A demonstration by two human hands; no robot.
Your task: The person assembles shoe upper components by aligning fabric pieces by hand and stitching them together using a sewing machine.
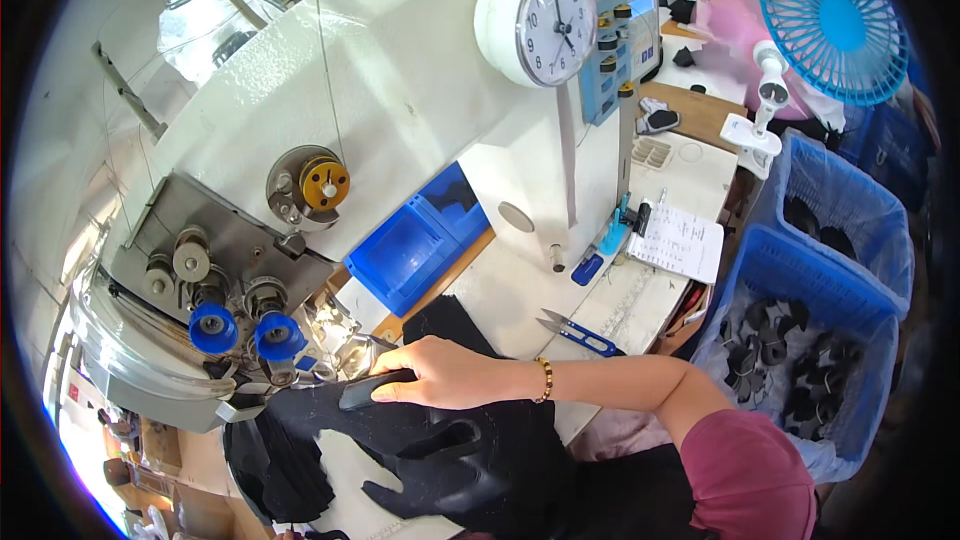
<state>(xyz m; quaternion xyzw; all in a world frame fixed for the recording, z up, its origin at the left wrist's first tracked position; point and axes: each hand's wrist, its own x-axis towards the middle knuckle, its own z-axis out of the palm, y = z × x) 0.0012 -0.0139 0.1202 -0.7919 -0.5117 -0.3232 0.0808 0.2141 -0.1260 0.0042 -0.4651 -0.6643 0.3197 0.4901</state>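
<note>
My right hand comes in from the right and rests on black fabric beside the sewing machine's needle area. Its thumb and fingers are closed on a dark grey oblong piece with a rounded end; its exact kind is unclear. The fabric spreads over the white work surface, with a cutout baring the table. More black pieces bunch at its left. At the lower edge only a sliver of skin shows, perhaps my left hand; its fingers cannot be made out.
The white sewing machine arches over the work, carrying a round clock. Thread snips lie right of the fabric. Behind are a blue bin and a notepad. Blue crates with black pieces and a fan stand right.
</note>
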